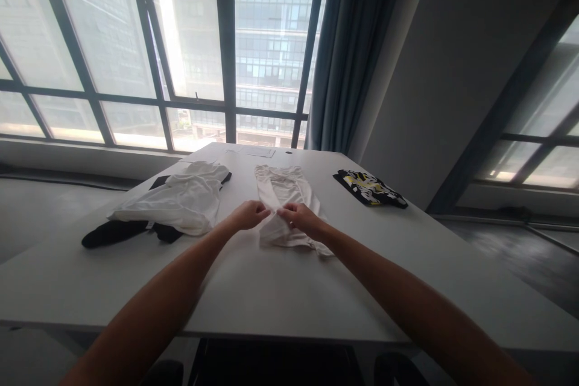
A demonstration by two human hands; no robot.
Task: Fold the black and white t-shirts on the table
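Note:
A white garment point(289, 187) lies partly folded on the white table point(271, 295), straight in front of me. Its far end is gathered and its near edge hangs loose in creases. My left hand point(251, 215) pinches the cloth at its left side, fingers closed. Close beside it, my right hand point(302, 218) grips the same cloth near the middle, thumb and fingers pressed together. Between the two hands the fabric is slightly lifted. The exact kind of garment cannot be made out.
On the left lie a crumpled white garment point(190, 196) and a black garment point(118, 233) partly under it. A folded black, white and yellow patterned garment point(370, 187) rests at the right. Papers point(259, 151) lie at the far edge, before the windows and a curtain point(350, 54).

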